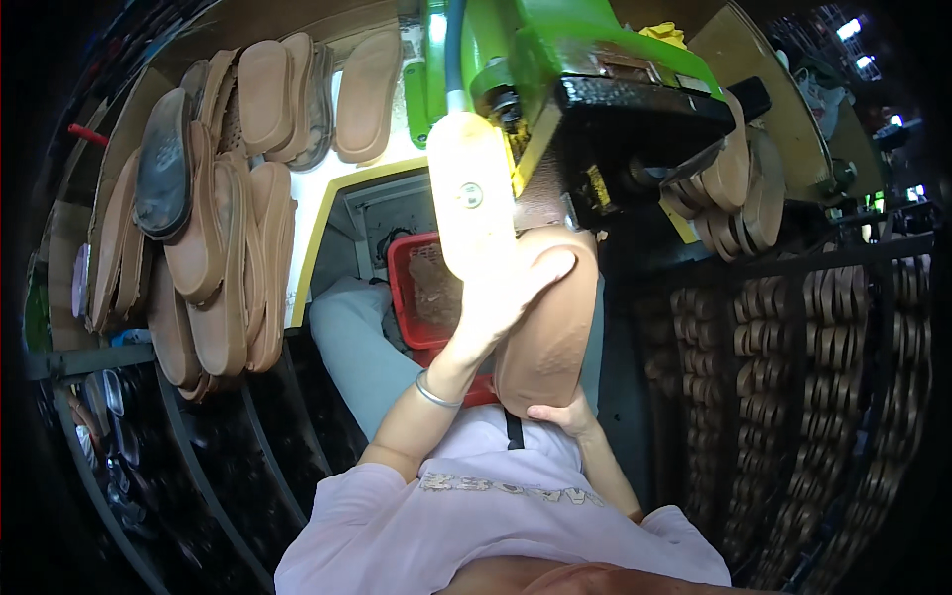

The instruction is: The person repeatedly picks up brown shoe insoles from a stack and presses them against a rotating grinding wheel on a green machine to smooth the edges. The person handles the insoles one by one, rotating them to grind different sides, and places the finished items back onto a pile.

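A brown shoe sole [551, 337] is held lengthwise in front of me, its far end at the brown rough-looking part [543, 198] of a green machine [605, 45]. My left hand [508, 290] grips the sole's far left side, thumb laid over its top; the lamp covers or washes out part of this hand. At the near end my right hand [567, 413] holds the sole, thumb on the upper face and the other fingers mostly hidden beneath. Whether the sole touches the machine, I cannot tell. A glaring lamp [470, 193] hangs over my left hand.
Brown soles [223, 317] lie piled on the left, with a dark sole [164, 164] on top. More soles [729, 188] sit at the right of the machine. Below is a red basket [402, 288] with brown scraps. Racks of soles [833, 347] fill the right side.
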`<state>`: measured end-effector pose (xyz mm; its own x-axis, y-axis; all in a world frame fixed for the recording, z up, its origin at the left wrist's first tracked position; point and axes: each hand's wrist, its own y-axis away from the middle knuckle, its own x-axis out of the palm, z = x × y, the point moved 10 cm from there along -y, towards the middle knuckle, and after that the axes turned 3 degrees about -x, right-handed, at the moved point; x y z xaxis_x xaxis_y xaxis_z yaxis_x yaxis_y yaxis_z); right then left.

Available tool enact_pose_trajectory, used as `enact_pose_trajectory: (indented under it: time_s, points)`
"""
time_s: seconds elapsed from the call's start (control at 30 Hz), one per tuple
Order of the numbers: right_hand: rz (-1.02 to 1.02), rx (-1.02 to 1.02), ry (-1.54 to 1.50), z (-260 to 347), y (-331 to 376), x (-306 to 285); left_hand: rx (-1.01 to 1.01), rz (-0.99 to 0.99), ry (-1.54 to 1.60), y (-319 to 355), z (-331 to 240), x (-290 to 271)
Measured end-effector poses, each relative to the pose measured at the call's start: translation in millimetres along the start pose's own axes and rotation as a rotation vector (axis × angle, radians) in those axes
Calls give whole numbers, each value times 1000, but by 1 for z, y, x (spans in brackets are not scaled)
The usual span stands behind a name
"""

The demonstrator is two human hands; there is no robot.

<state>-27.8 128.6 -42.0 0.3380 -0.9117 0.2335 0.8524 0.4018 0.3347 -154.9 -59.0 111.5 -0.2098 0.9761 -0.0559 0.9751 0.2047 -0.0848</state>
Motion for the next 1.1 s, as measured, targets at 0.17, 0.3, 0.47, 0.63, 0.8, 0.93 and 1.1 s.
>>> enact_pose_trajectory:
  time_s: [0.17, 0.3, 0.47, 0.63, 0.8, 0.93, 1.1]
  points:
    - [24, 49, 16, -3, 15, -14, -135, -54, 350, 9, 10, -7]
    - [-120, -84, -118, 16, 26, -43, -190, -127, 435, 22, 47, -22]
    - [-242, -330, -174, 47, 33, -102, -122, -185, 494, 28, 49, -34]
    - [-505, -555, -137, 133, 6, -136, -53, -153, 338, 27, 43, -34]
    - [-501, -635, -45, 209, -50, -138, -2, -87, 290, 23, 31, -31]
    - [-381, -579, -64, 225, -103, -122, -123, -105, 334, 30, 28, -44]
    - [-274, -538, -191, 214, -127, -79, -128, -155, 375, 40, 30, -77]
